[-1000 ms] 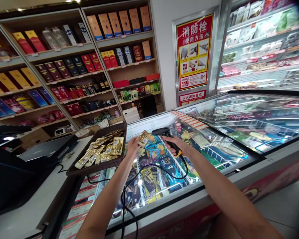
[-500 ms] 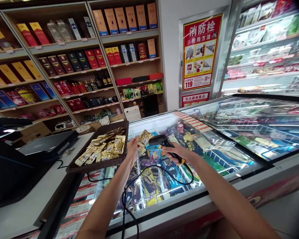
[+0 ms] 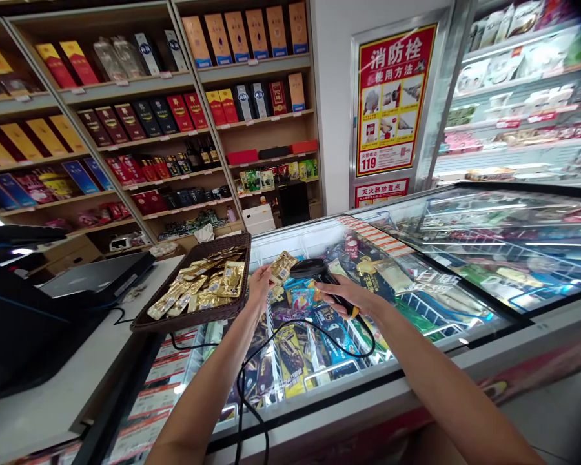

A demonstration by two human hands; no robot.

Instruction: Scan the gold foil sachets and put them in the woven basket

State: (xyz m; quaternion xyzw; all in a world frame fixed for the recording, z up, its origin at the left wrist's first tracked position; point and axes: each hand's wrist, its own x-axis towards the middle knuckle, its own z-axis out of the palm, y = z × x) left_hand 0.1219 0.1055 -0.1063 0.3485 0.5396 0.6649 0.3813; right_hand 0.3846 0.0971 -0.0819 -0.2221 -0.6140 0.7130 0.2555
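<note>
My left hand [image 3: 259, 287] pinches a small gold packet [image 3: 281, 266] and holds it up over the glass lid of a chest freezer [image 3: 416, 336]. My right hand [image 3: 348, 296] is wrapped around the handle of a black barcode scanner [image 3: 314, 271], whose head points at the packet from close by. The scanner's black cable [image 3: 252, 381] loops down between my forearms. Just left of my left hand sits a dark wicker tray [image 3: 193, 320] filled with several more gold packets [image 3: 203, 287].
A white counter [image 3: 53, 400] at the left carries a black till and screen [image 3: 24, 310]. Shelves of boxed bottles [image 3: 140, 123] fill the back wall. A red fire-hydrant poster [image 3: 392, 97] hangs in the middle, and an open chiller [image 3: 523, 90] stands at the right.
The scanner head has tilted down and moved closer to the gold packet. Both hands have kept roughly the same place while the view shifted slightly.
</note>
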